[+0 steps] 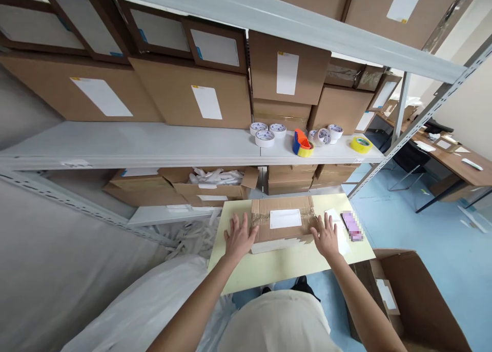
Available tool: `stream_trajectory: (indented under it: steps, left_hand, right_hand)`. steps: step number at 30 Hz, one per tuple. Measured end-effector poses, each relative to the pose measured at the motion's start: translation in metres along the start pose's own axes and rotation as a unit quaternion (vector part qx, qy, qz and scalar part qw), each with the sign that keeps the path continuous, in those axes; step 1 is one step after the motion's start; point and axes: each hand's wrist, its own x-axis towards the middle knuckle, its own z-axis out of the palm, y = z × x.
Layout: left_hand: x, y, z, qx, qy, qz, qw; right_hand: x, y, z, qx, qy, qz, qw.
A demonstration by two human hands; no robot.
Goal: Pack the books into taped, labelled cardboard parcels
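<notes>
A flat brown cardboard box (282, 233) with a white label and clear tape across its top lies on a small pale yellow table (269, 270). My left hand (239, 236) rests flat on the box's left end with fingers spread. Against the box's right end lies my right hand (326, 235), fingers also spread. Neither hand holds anything. A blurred pink object (352, 225) and white papers (337, 224) lie on the table just right of my right hand.
A metal shelf (154, 144) ahead carries rolls of white tape (265, 138), a tape dispenser (302, 144) and a yellow roll (361, 144), with stacked cartons above. An open carton (415, 295) stands at lower right, white bags (146, 301) at lower left, desks (453, 160) at far right.
</notes>
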Motion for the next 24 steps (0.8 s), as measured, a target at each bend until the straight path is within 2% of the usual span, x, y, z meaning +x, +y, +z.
stream_trajectory:
  steps: [3,6,10,13,15,18,21,24]
  left_hand:
    - [-0.005,-0.004,0.006,-0.104,-0.018,-0.047,0.993]
    - [-0.001,0.010,0.006,-0.164,-0.008,-0.066,0.984]
    - [0.014,0.040,-0.001,-0.187,-0.031,-0.113,0.975]
    - [0.025,0.057,-0.004,-0.186,-0.038,-0.130,0.973]
    - [0.029,0.063,-0.005,-0.171,-0.035,-0.136,0.975]
    - [0.032,0.066,-0.007,-0.138,-0.055,-0.152,0.977]
    - [0.034,0.067,-0.010,-0.107,-0.077,-0.145,0.981]
    - [0.031,0.070,-0.008,-0.100,-0.082,-0.114,0.985]
  right_hand:
    - [-0.019,0.026,0.014,0.093,-0.022,0.057,0.994]
    - [-0.017,0.033,0.020,0.197,-0.039,0.075,0.977]
    - [0.017,0.015,0.011,0.302,-0.038,0.097,0.948]
    - [0.049,-0.005,-0.002,0.356,-0.060,0.147,0.921]
    - [0.064,-0.018,-0.009,0.363,-0.086,0.198,0.906]
    - [0.073,-0.031,-0.016,0.296,-0.126,0.228,0.919]
    - [0.064,-0.033,-0.020,0.238,-0.137,0.215,0.937]
    - [0.044,-0.018,-0.025,0.262,-0.132,0.211,0.933]
